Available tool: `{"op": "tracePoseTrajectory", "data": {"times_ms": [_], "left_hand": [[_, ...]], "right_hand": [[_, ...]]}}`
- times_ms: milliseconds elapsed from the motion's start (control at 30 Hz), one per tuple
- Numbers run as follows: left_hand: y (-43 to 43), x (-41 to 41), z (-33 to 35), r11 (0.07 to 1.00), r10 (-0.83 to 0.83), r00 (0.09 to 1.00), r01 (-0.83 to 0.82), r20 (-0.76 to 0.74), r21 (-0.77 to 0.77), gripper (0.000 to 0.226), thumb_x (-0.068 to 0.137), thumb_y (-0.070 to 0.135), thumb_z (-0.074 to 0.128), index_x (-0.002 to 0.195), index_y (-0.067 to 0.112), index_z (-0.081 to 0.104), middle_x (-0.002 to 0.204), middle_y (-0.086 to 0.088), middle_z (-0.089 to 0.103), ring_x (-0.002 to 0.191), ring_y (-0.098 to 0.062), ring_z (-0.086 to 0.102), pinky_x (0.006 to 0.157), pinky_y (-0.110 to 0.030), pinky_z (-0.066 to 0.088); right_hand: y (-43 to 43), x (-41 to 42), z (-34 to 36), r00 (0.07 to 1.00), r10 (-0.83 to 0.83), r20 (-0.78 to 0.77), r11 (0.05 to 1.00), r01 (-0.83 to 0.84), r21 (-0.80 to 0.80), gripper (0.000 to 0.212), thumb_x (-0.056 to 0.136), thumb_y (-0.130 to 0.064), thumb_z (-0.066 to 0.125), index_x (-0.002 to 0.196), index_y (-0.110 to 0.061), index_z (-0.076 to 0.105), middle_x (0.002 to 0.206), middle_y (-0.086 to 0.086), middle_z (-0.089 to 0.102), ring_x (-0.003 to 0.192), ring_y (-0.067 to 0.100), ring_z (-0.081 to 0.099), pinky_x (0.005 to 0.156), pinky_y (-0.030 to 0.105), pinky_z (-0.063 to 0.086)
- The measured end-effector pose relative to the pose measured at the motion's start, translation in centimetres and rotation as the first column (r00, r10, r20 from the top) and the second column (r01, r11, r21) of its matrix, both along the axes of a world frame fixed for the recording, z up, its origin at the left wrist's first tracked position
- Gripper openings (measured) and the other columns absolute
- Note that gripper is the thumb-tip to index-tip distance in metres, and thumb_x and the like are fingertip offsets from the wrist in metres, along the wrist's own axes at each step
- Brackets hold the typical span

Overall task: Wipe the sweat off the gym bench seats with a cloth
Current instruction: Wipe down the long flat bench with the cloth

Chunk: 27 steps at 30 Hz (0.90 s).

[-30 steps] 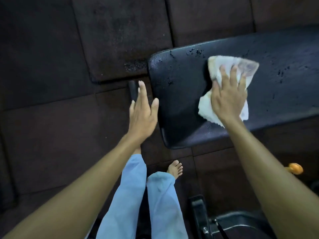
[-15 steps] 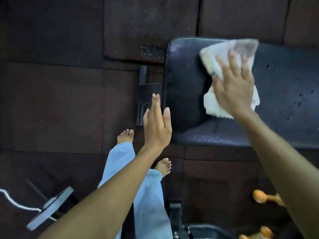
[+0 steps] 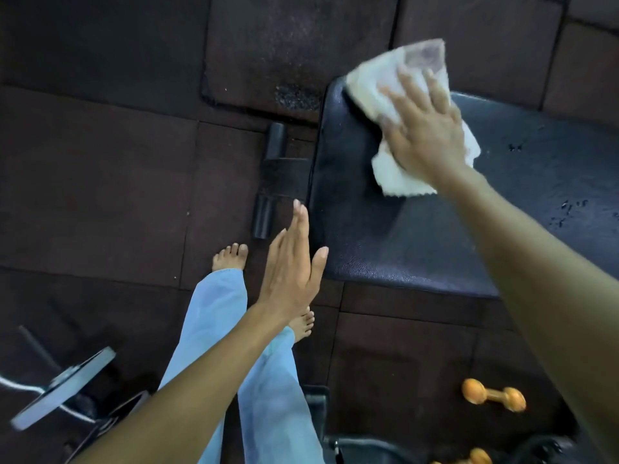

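Since the previous frames, the right hand has carried the crumpled white cloth to the far end corner of the black padded bench seat, where the cloth's far edge now overhangs the pad. The right hand lies flat on the cloth with its fingers spread and straight, pressing it against the pad. The left hand stays extended just beside the seat's near corner, with fingers straight and together, thumb apart, holding nothing. Scattered droplets remain on the pad to the right of the right hand. A black bar-shaped bench foot lies on the floor beyond the left hand. An orange dumbbell lies on the floor below the right forearm.
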<state>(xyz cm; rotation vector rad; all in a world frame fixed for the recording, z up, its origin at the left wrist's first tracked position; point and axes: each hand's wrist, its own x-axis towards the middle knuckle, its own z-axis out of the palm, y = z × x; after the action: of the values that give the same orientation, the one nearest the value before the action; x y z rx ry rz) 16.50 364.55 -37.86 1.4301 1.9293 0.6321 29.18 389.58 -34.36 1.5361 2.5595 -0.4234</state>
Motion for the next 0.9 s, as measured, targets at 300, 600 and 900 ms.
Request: {"op": "tracePoseTrajectory", "data": {"times_ms": [300,600,900], "left_hand": [[-0.5,-0.2,-0.3,0.999,-0.036,0.999,0.035,0.009,0.03,0.065,0.1,0.037,0.029,0.15,0.006,0.001,0.157,-0.02,0.016,0.143,-0.023,0.022,0.113,-0.045,0.029],[-1.1,0.0,-0.3,0.999,-0.032,0.999,0.032,-0.009,0.032,0.065,0.1,0.035,0.031,0.15,0.005,0.001,0.159,-0.017,0.015,0.143,-0.022,0.024,0.112,-0.044,0.031],[-2.6,0.4,0.6,0.998,-0.02,0.999,0.017,-0.048,-0.054,0.068,0.099,0.035,0.032,0.151,0.004,0.001,0.154,-0.02,0.029,0.13,-0.032,0.043,0.107,-0.034,0.026]], "right_hand": [[-6.2,-2.4,0.5,0.819,0.574,0.028,0.819,-0.573,-0.039,0.055,0.097,-0.057,0.024,0.147,-0.037,0.039,0.161,-0.005,0.024,0.15,0.031,0.015,0.114,0.053,0.018],[-5.6,-4.8,0.3,0.966,0.248,0.076,0.969,-0.249,-0.001,0.052,0.102,-0.046,0.032,0.152,-0.037,0.025,0.165,-0.002,0.009,0.15,0.037,0.005,0.115,0.056,0.012],[-3.4,-1.0,0.6,0.998,0.05,0.049,0.999,-0.049,-0.022,0.05,0.102,-0.047,0.025,0.152,-0.038,0.025,0.165,-0.006,0.008,0.152,0.027,0.003,0.118,0.05,0.013]]}}
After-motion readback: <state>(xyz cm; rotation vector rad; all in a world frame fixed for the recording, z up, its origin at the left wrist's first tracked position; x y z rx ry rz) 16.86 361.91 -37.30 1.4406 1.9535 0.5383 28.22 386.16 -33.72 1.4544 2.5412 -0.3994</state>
